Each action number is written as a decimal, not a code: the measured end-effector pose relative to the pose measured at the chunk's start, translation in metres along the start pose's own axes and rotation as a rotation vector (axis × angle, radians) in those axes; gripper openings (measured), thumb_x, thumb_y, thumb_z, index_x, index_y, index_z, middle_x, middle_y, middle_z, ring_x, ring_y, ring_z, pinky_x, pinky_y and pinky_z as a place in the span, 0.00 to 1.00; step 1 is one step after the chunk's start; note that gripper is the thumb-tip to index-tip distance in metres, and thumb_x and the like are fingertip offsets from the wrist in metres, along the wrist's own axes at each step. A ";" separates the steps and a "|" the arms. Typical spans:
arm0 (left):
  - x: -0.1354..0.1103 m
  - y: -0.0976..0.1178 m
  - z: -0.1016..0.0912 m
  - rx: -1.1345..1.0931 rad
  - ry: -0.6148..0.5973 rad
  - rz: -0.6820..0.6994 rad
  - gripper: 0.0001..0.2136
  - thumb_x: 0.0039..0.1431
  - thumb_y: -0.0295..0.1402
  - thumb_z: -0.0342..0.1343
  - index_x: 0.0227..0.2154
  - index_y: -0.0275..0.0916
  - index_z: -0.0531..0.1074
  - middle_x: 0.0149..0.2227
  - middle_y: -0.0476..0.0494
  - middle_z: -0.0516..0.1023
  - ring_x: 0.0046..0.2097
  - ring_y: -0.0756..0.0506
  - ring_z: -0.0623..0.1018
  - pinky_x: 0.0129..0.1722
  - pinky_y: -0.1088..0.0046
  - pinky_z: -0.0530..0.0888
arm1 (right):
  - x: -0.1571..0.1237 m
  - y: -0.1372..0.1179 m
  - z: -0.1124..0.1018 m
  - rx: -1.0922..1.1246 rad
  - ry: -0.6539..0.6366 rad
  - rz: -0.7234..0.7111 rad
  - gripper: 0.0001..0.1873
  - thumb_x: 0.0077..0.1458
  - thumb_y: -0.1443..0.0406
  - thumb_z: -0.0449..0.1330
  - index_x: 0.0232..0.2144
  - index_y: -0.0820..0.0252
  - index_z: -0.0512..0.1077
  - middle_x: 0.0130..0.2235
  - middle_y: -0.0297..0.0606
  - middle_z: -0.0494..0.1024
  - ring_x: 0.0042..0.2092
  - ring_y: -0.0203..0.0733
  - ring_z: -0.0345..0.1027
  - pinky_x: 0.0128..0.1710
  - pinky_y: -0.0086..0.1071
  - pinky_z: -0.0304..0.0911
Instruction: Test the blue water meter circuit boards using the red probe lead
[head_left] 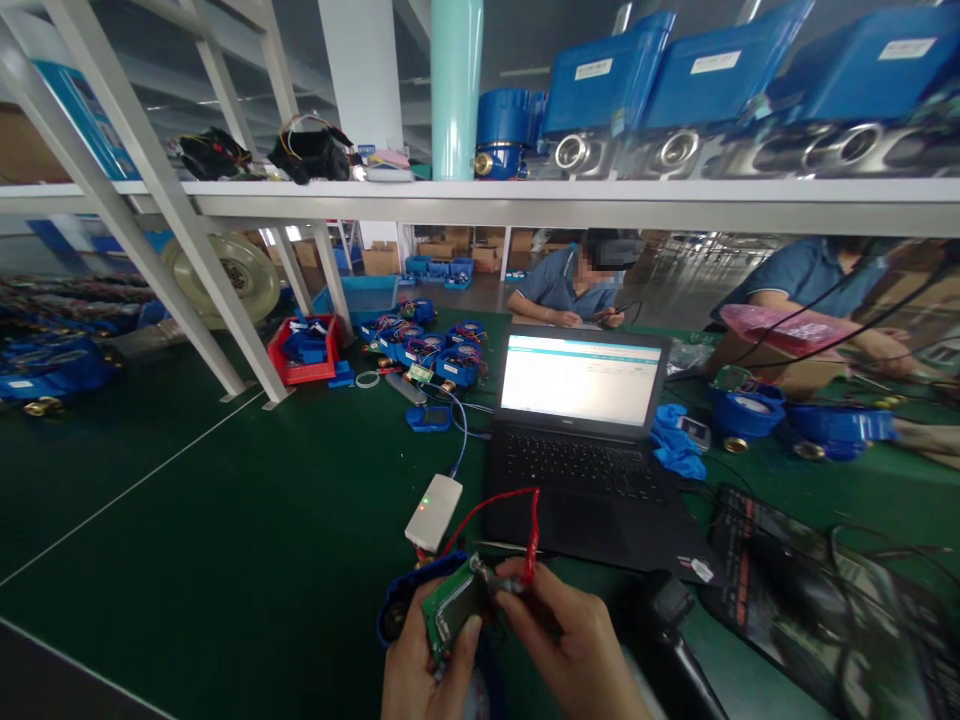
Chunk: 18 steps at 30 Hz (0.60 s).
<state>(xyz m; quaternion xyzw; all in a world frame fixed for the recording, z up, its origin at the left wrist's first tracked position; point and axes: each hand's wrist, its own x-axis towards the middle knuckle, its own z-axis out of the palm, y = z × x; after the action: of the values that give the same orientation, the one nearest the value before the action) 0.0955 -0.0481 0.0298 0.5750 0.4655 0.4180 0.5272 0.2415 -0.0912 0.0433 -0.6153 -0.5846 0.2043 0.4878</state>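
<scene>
My left hand (427,650) is closed on a green circuit board (452,608) with a small display, its thumb lying along the front edge. At the board's upper right corner, my right hand (562,635) pinches a small connector (506,582) that a red cable (534,530) runs into. The cable loops back toward a white box (433,513) with lit indicator lights. Beneath my hands sits a blue meter housing (397,605), mostly hidden by them.
An open laptop (574,450) stands just beyond my hands. To the right lie a barcode scanner (667,620) and a mouse (799,585) on a patterned mat. Several blue meters (427,348) and a red bin (307,350) are farther back. Two people sit across the table under a shelf (525,205).
</scene>
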 end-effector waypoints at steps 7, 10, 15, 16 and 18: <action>-0.005 0.011 0.000 -0.078 0.008 0.020 0.17 0.54 0.45 0.59 0.41 0.41 0.74 0.41 0.44 0.80 0.43 0.43 0.79 0.45 0.73 0.73 | -0.009 -0.002 0.001 -0.051 0.203 -0.230 0.12 0.57 0.69 0.60 0.45 0.55 0.72 0.37 0.34 0.83 0.34 0.37 0.79 0.35 0.20 0.72; -0.008 0.011 0.004 -0.101 0.024 -0.011 0.17 0.53 0.46 0.60 0.41 0.40 0.74 0.40 0.44 0.81 0.42 0.43 0.79 0.44 0.71 0.74 | -0.015 -0.001 0.004 -0.111 0.254 -0.283 0.16 0.56 0.71 0.60 0.47 0.54 0.72 0.39 0.36 0.83 0.37 0.39 0.79 0.39 0.22 0.72; -0.003 0.000 -0.010 -0.086 0.133 0.006 0.19 0.53 0.48 0.60 0.42 0.39 0.74 0.39 0.42 0.80 0.42 0.41 0.80 0.42 0.68 0.76 | -0.025 0.007 0.009 0.202 0.296 -0.060 0.13 0.60 0.67 0.57 0.47 0.51 0.69 0.41 0.36 0.82 0.38 0.39 0.79 0.38 0.27 0.74; -0.002 -0.006 -0.018 -0.046 0.171 0.005 0.20 0.53 0.48 0.59 0.42 0.39 0.74 0.39 0.41 0.80 0.42 0.40 0.80 0.41 0.67 0.77 | -0.026 0.010 0.008 0.284 0.298 0.035 0.13 0.61 0.64 0.55 0.49 0.52 0.67 0.41 0.38 0.82 0.37 0.40 0.79 0.36 0.29 0.75; -0.001 -0.019 -0.036 0.038 0.239 -0.014 0.21 0.51 0.49 0.60 0.41 0.38 0.75 0.40 0.39 0.79 0.43 0.38 0.79 0.39 0.65 0.77 | -0.028 0.018 0.004 0.334 0.230 0.235 0.22 0.62 0.56 0.53 0.55 0.58 0.63 0.38 0.43 0.82 0.35 0.44 0.79 0.33 0.33 0.75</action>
<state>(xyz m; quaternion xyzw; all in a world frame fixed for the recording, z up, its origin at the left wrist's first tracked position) 0.0585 -0.0412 0.0141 0.5275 0.5368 0.4709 0.4602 0.2411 -0.1126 0.0180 -0.6091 -0.4074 0.2821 0.6192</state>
